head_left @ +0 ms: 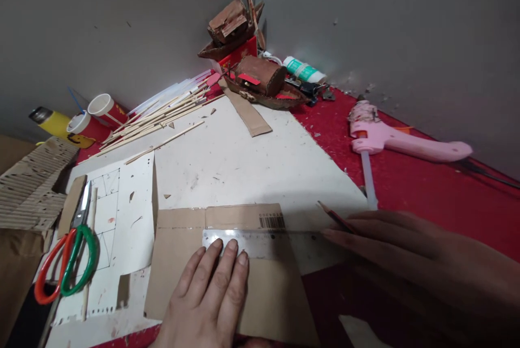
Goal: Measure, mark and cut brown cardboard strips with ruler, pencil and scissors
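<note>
My left hand (211,294) lies flat with its fingers spread, pressing on a clear ruler (260,243) over a brown cardboard piece (268,283). A printed barcode (272,222) shows near the cardboard's top right corner. At the right, my right hand (402,256) holds a dark pencil (335,216), its tip pointing up and left. The fingers of that hand are at the ruler's right end; whether they touch it is unclear.
Scissors (77,250) lie on a drawn paper (138,212) at left. Wooden sticks (162,118), cups (101,110) and two brown model boats (260,77) stand farther back. A pink glue gun (414,142) rests on the red surface (439,191) at right.
</note>
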The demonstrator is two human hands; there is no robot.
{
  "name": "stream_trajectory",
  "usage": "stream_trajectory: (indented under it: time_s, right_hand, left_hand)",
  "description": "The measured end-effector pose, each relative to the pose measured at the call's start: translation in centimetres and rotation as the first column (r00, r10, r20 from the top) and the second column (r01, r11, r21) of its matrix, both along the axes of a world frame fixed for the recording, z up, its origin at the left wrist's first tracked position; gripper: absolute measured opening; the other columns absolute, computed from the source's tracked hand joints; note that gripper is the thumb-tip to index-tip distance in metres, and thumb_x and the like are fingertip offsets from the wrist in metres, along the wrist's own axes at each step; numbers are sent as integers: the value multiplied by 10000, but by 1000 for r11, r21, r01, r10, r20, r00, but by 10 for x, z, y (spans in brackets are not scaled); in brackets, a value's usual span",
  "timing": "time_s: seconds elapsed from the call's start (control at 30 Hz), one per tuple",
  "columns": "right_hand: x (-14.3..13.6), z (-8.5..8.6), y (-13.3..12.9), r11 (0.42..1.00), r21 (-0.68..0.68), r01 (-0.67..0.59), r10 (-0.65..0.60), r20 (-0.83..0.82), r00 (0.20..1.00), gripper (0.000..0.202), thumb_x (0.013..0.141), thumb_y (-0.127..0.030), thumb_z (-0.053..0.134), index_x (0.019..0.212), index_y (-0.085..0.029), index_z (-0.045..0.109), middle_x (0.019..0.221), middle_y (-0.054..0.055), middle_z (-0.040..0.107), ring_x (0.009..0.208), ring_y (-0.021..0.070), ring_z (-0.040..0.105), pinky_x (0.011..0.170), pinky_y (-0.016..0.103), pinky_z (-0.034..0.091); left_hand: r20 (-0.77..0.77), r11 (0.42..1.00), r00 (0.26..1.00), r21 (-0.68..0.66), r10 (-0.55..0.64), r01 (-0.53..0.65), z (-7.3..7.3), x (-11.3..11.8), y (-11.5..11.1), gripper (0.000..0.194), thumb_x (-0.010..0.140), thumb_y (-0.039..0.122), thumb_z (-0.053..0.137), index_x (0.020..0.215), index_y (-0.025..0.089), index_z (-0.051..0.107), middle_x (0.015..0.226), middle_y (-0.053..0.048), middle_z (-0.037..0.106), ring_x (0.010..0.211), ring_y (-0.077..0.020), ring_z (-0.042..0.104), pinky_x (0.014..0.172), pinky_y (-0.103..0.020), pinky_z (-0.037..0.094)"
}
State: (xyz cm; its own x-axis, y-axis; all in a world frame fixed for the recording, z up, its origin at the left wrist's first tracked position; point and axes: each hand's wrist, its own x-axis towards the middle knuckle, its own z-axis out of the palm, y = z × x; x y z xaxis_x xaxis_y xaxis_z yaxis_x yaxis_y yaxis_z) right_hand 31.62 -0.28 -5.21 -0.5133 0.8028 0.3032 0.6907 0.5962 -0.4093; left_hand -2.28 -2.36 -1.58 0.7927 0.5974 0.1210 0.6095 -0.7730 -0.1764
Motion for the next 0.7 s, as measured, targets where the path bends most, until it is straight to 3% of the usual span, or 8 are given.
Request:
stream_trajectory:
  time_s: [0.07, 0.27, 0.5, 0.7]
  right_hand:
    - [6, 0, 5, 995, -2, -100, 100, 47, 994, 745, 868, -100, 513, 1541, -378, 353, 1212, 92, 718, 1037, 295, 686, 772, 419, 624]
    - [11, 9, 11, 980, -1, -199, 198, 104, 975, 727, 845, -118, 578, 1515, -348, 415, 1269, 77, 703, 1027, 281, 698, 823, 424, 614]
    - [0, 20, 8, 992, -5, -128, 128, 107, 986, 467, 921, -119, 507, 1372, -221, 572, 1176, 105, 733, 1008, 254, 678, 876, 419, 548]
    - [7, 15, 10, 983, 39, -179, 171, 141, 975, 572, 838, -168, 598, 1404, -238, 556, 1193, 104, 731, 1014, 279, 681, 858, 424, 558]
  left_hand:
    - [-29, 1000, 1000, 0, -11, 11, 2, -1, 1, 790, 919, 691, 474, 1425, 85, 516, 1459, -130, 555, 1363, -353, 432, 1088, -426, 368]
    - [-30, 1000, 1000, -3, 0, 0, -3, -4, 1, 807, 898, 688, 519, 1439, 89, 494, 1475, -137, 536, 1390, -391, 399, 1116, -454, 330]
    - [2, 1000, 1000, -12, 5, -5, -7, -4, 2, 771, 918, 652, 523, 1434, 81, 488, 1473, -155, 535, 1442, -376, 337, 1196, -453, 219]
    - [-38, 999, 999, -6, -32, 32, -4, -4, 4, 801, 892, 677, 542, 1414, 69, 516, 1451, -170, 552, 1484, -375, 250, 1223, -456, 152]
